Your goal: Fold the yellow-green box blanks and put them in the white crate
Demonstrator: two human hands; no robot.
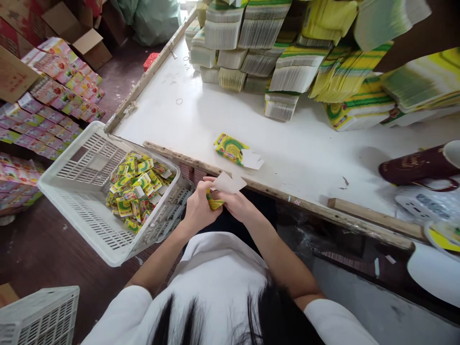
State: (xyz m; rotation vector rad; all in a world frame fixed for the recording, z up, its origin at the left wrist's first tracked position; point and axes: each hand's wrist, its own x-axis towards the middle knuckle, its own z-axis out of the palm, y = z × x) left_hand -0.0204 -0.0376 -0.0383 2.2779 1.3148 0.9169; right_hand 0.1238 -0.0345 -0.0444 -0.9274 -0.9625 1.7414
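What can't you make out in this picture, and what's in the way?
All in the head view:
Whether the small yellow carton holds anything: hidden by the left hand and right hand.
Floor of the white basket under the packets: covered by them.
Lettering on the mug: too small and blurred.
Tops of the rear carton stacks: cut off by the top edge.

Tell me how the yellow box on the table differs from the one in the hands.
The table box lies on the white tabletop, untouched; the held box sits between the left hand and right hand. The table box shows its green swirl plainly; the held box is mostly hidden by the hands. Both are yellow, with white flaps showing.
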